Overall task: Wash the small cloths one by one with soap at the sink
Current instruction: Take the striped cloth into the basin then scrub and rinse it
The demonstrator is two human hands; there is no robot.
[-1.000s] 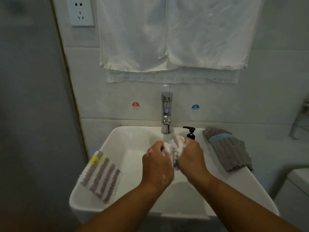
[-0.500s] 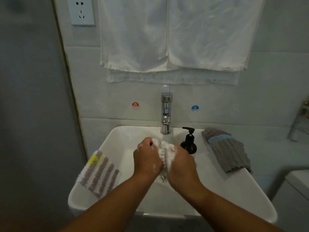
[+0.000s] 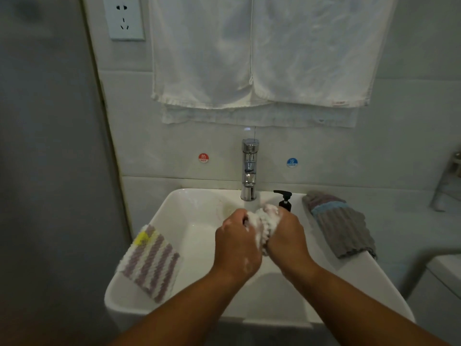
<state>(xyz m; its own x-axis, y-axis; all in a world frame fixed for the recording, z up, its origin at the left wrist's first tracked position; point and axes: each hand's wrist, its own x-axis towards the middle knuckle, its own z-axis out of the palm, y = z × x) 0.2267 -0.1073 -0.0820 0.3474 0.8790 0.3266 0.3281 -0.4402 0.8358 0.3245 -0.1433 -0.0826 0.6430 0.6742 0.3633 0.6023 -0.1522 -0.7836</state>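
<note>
I'm mid-scrub, left hand (image 3: 237, 245) and right hand (image 3: 287, 238) with fingers (image 3: 234, 217) curled tight round the soapy cloth (image 3: 264, 221) over the sink (image 3: 199, 221), below the tap (image 3: 249, 171) at 12 o'clock; next, I judge, comes rinsing it.

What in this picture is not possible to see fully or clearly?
Head view: soap bottle body, hidden behind the right hand and the soapy cloth; only its pump shows.
Head view: sink drain, covered by the left hand and forearms.
Head view: metal fixture, cut off by the right edge.
Head view: towel label, too small to read.
</note>
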